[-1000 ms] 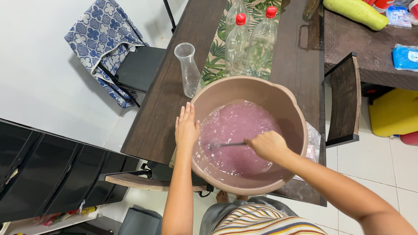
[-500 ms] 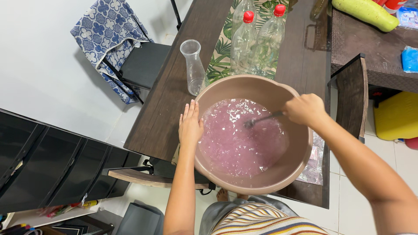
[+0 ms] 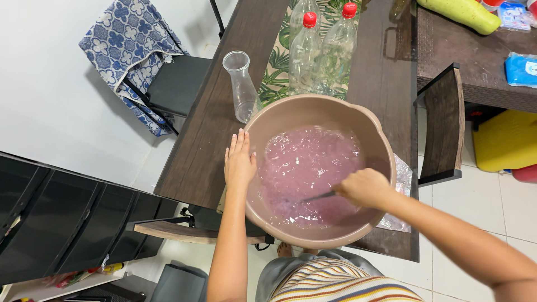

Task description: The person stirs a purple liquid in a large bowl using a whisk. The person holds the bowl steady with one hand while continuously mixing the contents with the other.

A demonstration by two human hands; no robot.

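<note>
Here we are over the dark brown wooden table (image 3: 212,134), and dead centre sits the big round tan plastic basin (image 3: 335,112), close to the table's near edge and filled partway with frothy pink-purple liquid (image 3: 307,168). The left hand (image 3: 239,162) lies flat and open against the basin's outer left wall, fingers together and pointing away from the body, thumb hooked at the rim, gripping nothing, just pressed on the plastic. Over on the other side, the right hand (image 3: 364,187) is curled tight around the handle of a thin dark metal utensil (image 3: 319,196), whose working end dips into the liquid near the basin's near-right side (what sort of head it has, I cannot tell, the foam hides it).

Just beyond the basin's far-left rim stands an empty clear plastic carafe (image 3: 241,86), upright, very near the basin. Behind the basin, two clear plastic bottles with red caps (image 3: 305,53) stand side by side on a green leaf-patterned table runner (image 3: 275,78). A crumpled clear plastic bag (image 3: 400,190) peeks out under the basin's right edge. Off to the left, a blue-and-white patterned cloth (image 3: 126,45) drapes over a black chair (image 3: 176,84).
</note>
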